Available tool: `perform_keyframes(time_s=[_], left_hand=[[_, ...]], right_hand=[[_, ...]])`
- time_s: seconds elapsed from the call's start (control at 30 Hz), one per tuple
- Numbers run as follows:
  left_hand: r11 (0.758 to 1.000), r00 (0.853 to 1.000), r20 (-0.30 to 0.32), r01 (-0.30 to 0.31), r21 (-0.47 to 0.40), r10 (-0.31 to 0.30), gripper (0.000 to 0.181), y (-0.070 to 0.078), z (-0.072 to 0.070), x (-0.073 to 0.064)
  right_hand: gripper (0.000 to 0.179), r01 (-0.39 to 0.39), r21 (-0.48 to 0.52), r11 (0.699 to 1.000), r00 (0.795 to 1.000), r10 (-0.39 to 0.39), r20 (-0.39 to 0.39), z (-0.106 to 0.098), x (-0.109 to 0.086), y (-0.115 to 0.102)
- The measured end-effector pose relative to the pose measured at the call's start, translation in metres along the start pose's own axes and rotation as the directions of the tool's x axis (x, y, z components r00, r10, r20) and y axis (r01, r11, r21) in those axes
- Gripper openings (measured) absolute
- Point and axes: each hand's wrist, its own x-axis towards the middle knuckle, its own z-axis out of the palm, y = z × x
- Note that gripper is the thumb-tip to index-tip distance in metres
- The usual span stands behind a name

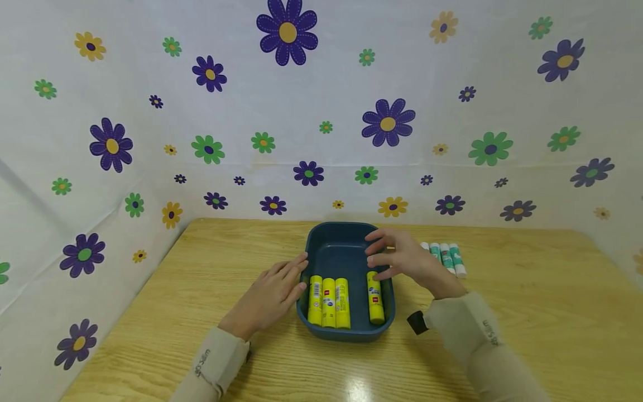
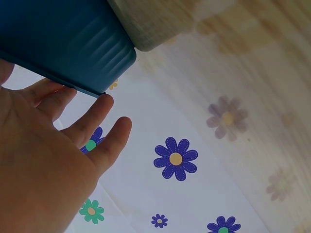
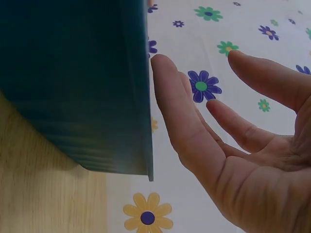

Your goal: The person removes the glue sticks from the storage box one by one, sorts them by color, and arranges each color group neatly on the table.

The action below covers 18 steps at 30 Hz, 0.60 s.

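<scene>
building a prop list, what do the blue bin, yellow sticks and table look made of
Blue bin: probably moulded plastic, satin finish; soft sheen, rounded corners, ribbed wall.
Yellow sticks: likely smooth plastic tubes; even round shape, printed markings.
Table: wood or wood-look laminate, fairly glossy; grain lines, bright reflection; can't tell which.
</scene>
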Motion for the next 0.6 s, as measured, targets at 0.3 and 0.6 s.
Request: perform_keyframes(time_s=[0.3, 0.6], left_hand=[[1.0, 1.0, 0.005, 0.013, 0.002, -0.013, 0.053, 0.001, 0.0, -0.002], [1.0, 1.0, -0.002, -0.001, -0.012, 0.001, 0.053, 0.0, -0.001, -0.001]], right_hand=[[0.048, -0.012, 0.017, 1.0, 1.0, 0.012, 0.016, 0.016, 0.003, 0.005], [0.047, -0.064, 0.014, 0.998, 0.998, 0.064, 0.023, 0.03, 0.005, 0.009]])
